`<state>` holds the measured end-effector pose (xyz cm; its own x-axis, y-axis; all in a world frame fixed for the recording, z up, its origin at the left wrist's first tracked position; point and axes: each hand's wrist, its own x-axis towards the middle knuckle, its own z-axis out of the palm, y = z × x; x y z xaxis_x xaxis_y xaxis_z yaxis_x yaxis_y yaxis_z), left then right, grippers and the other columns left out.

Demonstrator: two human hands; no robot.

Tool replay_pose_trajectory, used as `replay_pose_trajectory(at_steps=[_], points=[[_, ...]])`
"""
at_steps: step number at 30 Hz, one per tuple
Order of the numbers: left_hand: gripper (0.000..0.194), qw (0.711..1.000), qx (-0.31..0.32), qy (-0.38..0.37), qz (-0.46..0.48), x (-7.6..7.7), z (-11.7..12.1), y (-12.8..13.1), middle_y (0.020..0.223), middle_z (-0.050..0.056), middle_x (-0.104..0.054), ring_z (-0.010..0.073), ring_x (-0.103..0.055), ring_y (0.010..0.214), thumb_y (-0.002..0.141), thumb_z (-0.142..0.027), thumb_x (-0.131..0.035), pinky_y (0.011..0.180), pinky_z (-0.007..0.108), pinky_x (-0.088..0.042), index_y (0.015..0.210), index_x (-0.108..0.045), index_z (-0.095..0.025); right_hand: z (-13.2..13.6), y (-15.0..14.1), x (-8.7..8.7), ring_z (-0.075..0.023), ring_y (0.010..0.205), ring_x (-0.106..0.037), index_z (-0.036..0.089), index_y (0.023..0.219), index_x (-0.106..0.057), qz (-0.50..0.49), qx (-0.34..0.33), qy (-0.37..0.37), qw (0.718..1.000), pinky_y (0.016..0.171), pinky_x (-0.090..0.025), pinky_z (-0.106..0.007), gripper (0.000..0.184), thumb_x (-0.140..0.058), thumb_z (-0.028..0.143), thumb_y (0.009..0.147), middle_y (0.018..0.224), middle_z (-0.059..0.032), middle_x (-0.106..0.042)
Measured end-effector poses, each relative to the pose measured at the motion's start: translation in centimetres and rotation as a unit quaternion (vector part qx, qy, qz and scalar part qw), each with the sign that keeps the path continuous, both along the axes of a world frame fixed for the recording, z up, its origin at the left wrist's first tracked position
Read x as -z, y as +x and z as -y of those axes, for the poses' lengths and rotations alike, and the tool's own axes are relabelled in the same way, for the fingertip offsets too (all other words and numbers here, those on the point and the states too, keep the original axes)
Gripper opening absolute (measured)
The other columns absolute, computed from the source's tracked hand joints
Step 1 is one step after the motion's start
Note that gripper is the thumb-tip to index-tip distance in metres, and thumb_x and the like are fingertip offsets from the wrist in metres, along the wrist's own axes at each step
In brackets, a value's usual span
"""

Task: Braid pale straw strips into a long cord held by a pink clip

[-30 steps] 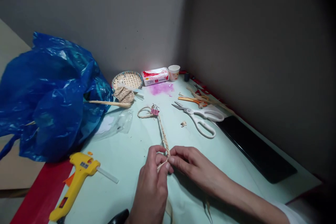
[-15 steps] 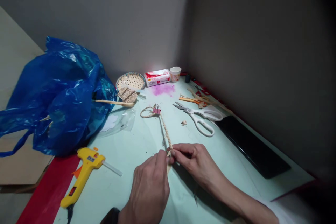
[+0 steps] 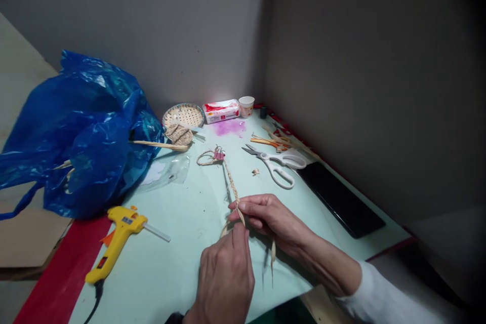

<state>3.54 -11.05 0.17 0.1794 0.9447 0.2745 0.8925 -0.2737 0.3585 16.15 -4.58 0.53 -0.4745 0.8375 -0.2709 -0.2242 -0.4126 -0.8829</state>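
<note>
A thin straw-coloured braid (image 3: 231, 180) runs from a pink binder clip (image 3: 219, 156) down to my hands. Beyond the clip, the cord bends into a loop on the tabletop. My right hand (image 3: 266, 215) pinches the braid's lower end between thumb and fingers. Just below, my left hand (image 3: 227, 268) is closed on a loose strand (image 3: 241, 216) that comes out of the braid. Another strand (image 3: 273, 253) hangs under my right hand, its tip pointing down. My left fingertips are partly hidden behind the back of the hand.
To the left are a yellow glue gun (image 3: 116, 243) and a big blue plastic bag (image 3: 87, 136). White-handled scissors (image 3: 283, 169) and a black tablet-like slab (image 3: 341, 197) lie right. Behind stand a woven basket (image 3: 184, 114), a tissue pack (image 3: 222, 111) and a paper cup (image 3: 246, 106).
My left hand has moved down and slightly right, drawing a strand away from the braid. My right hand stays at the braid's end, a hanging strand now showing beneath it. The view has shifted slightly.
</note>
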Motion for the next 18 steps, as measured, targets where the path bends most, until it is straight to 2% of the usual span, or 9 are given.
replay_pose_trajectory(at_steps=[4,5,7,8,11,13,14,15,18], points=[[0.025,0.998,0.040,-0.004,-0.050,0.4,1.3,-0.1,0.067,0.009,-0.067,0.0240,-0.064,0.061,0.087,-0.008,-0.043,0.056,0.033,-0.040,0.088,-0.067,-0.018,-0.2,0.1,-0.3,-0.0022,0.046,-0.020,0.008,0.084,-0.069,-0.022,0.004,-0.038,0.999,0.045,-0.008,-0.022,0.020,-0.065,0.026,0.079,0.066,0.0001,-0.057],[0.023,0.996,0.075,-0.017,-0.053,0.4,1.8,-0.4,0.068,0.008,-0.067,0.0238,-0.064,0.063,0.087,-0.011,-0.046,0.057,0.032,-0.041,0.083,-0.066,-0.019,-0.2,0.1,-0.3,-0.0020,0.045,-0.021,0.008,0.083,-0.069,-0.021,0.005,-0.043,0.999,0.045,-0.008,-0.022,0.019,-0.065,0.026,0.079,0.063,0.0016,-0.055],[0.015,0.978,0.203,-0.054,-0.011,-0.3,2.8,-1.4,0.068,0.005,-0.069,0.0219,-0.064,0.064,0.085,-0.024,-0.057,0.055,0.030,-0.043,0.073,-0.066,-0.023,-0.2,0.2,-0.3,-0.0021,0.042,-0.023,0.009,0.079,-0.068,-0.014,0.005,-0.049,0.999,0.043,-0.008,-0.021,0.018,-0.065,0.026,0.079,0.055,0.0046,-0.048],[0.010,0.971,0.231,-0.059,0.028,-0.9,3.1,-2.1,0.074,0.004,-0.071,0.0213,-0.065,0.069,0.083,-0.031,-0.063,0.059,0.029,-0.045,0.076,-0.067,-0.025,-0.2,0.3,-0.3,-0.0023,0.041,-0.023,0.009,0.076,-0.068,-0.012,0.005,-0.051,0.999,0.042,-0.009,-0.021,0.018,-0.065,0.027,0.078,0.053,0.0051,-0.047],[0.019,0.985,0.031,0.012,0.167,-3.0,2.3,-3.9,0.103,0.006,-0.072,0.0254,-0.063,0.095,0.087,-0.038,-0.056,0.085,0.035,-0.045,0.097,-0.069,-0.027,-0.3,0.4,-0.3,-0.0023,0.043,-0.030,0.010,0.065,-0.065,-0.021,0.008,-0.042,0.999,0.041,-0.015,-0.020,0.021,-0.068,0.027,0.075,0.062,0.0004,-0.058],[0.022,0.967,-0.094,-0.026,0.236,-4.0,0.3,-4.5,0.105,0.005,-0.070,0.0248,-0.062,0.099,0.087,-0.040,-0.055,0.090,0.035,-0.043,0.097,-0.068,-0.026,-0.3,0.4,-0.1,-0.0032,0.049,-0.038,0.010,0.058,-0.062,-0.035,0.011,-0.035,0.999,0.044,-0.022,-0.019,0.024,-0.070,0.028,0.073,0.078,-0.0046,-0.065],[0.025,0.950,-0.114,-0.090,0.277,-4.2,-0.9,-4.5,0.106,0.005,-0.069,0.0244,-0.061,0.099,0.086,-0.042,-0.056,0.089,0.035,-0.043,0.100,-0.067,-0.025,-0.3,0.4,0.1,-0.0042,0.052,-0.042,0.010,0.057,-0.061,-0.039,0.013,-0.030,0.999,0.046,-0.026,-0.019,0.026,-0.070,0.029,0.072,0.082,-0.0058,-0.066],[0.028,0.923,-0.094,-0.177,0.329,-4.1,-2.1,-4.4,0.105,0.005,-0.068,0.0235,-0.062,0.098,0.086,-0.043,-0.056,0.088,0.034,-0.044,0.103,-0.065,-0.023,-0.3,0.3,0.2,-0.0055,0.055,-0.045,0.010,0.058,-0.061,-0.041,0.014,-0.022,0.999,0.049,-0.030,-0.019,0.026,-0.070,0.029,0.073,0.081,-0.0060,-0.066],[0.025,0.827,0.014,-0.326,0.457,-2.7,-4.8,-3.1,0.085,0.002,-0.064,0.0153,-0.061,0.079,0.087,-0.038,-0.057,0.079,0.028,-0.046,0.101,-0.060,-0.018,-0.2,0.2,0.8,-0.0106,0.059,-0.052,0.013,0.063,-0.060,-0.054,0.002,0.017,0.998,0.062,-0.040,-0.022,0.026,-0.061,0.032,0.081,0.065,-0.0035,-0.062]])
